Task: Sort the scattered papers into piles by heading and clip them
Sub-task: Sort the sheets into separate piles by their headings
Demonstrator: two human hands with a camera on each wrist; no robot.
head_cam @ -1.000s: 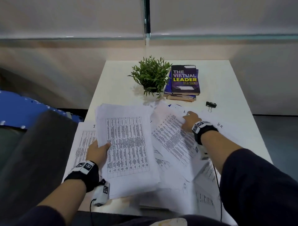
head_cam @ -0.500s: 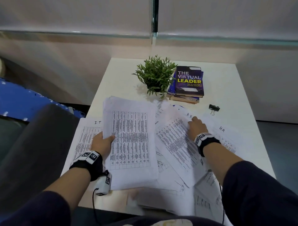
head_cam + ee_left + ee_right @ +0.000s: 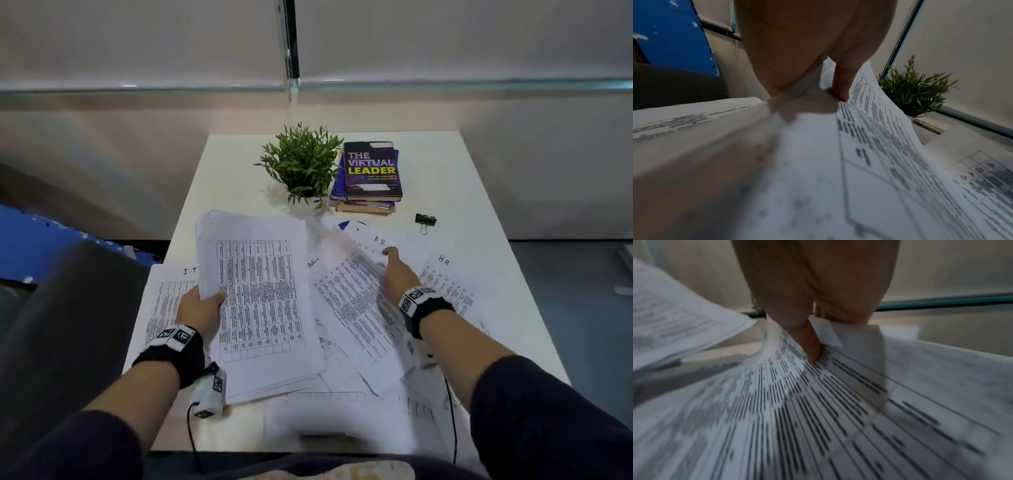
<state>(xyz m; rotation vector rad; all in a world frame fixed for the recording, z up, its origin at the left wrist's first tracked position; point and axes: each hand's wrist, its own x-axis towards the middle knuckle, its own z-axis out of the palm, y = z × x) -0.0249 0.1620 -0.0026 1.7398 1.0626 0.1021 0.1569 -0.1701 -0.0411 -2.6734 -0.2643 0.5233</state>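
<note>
Papers (image 3: 342, 387): thin white printed sheets with ruled tables, loosely overlapped across the near half of the white worktop (image 3: 479, 192); left hand (image 3: 200, 308) has its grip clamped on the edge of a limp, curling stack (image 3: 260, 298) near the left edge, right hand (image 3: 399, 274) pinches one sheet (image 3: 352, 301) toward the right, among pages hand-headed I.T, A.R and H.R. Risk, as judged: slick sheets could slide from the one-sided hold or drag neighbours along, mixing headings. Far right edge: small black binder clip (image 3: 425, 220), hard and sprung, unused.

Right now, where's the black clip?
In the head view, the clip lies on the table's right side, beside the books, beyond the papers.
</note>
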